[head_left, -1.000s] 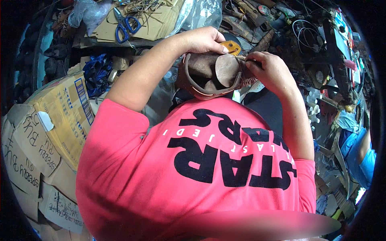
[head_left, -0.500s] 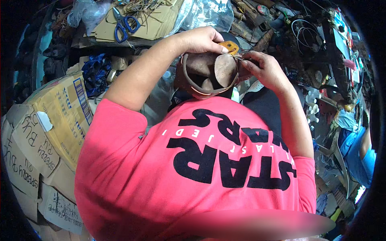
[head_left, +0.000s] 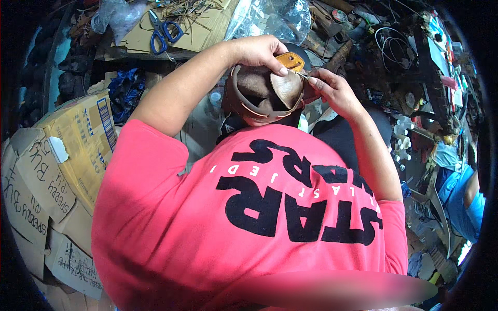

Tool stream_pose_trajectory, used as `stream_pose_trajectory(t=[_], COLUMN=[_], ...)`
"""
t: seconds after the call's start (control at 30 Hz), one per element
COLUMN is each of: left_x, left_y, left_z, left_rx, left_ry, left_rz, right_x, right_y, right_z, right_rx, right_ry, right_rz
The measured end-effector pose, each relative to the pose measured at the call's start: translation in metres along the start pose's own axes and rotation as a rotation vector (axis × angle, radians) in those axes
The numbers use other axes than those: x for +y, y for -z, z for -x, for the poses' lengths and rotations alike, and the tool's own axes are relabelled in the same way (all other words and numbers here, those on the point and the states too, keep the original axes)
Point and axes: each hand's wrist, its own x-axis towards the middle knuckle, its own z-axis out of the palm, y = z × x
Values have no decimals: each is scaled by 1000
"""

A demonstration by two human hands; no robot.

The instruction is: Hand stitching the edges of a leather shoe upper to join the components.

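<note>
A brown leather boat shoe (head_left: 249, 106) sits in front of my chest, its opening facing up. A pale lace runs along its side. My left hand (head_left: 264, 54) is closed on the shoe's upper edge, the thumb pressing beside a tan flap with eyelets (head_left: 291, 61). Under that thumb the rounded tongue (head_left: 287, 90) stands inside the opening. At the flap's right, my right hand (head_left: 327, 85) pinches a thin, light strip, perhaps a lace end; it is too small to name surely. The shoe's underside is hidden.
Blue-handled scissors (head_left: 165, 34) lie on cardboard sheets (head_left: 207, 28) at the far left, by clear plastic bags (head_left: 267, 20). A taped carton (head_left: 78, 145) stands at left. Small bottles (head_left: 402, 137) and clutter fill the right, where another person's blue sleeve (head_left: 456, 202) shows.
My left thumb has shifted down onto the tongue's top, which now leans more to the left. The tan flap shows more fully, and my right fingers have moved slightly.
</note>
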Motion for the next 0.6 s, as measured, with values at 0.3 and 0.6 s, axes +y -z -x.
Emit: stream_pose_trajectory(t=[0.3, 0.6], left_x=[-5, -6], left_y=[-5, -10], left_z=[1, 1], left_rx=[32, 80], left_ry=[10, -40], left_rz=[10, -31], right_x=[-38, 3], right_y=[-12, -16], right_z=[2, -8], right_rx=[110, 39], right_ry=[-73, -122], right_rz=[569, -219])
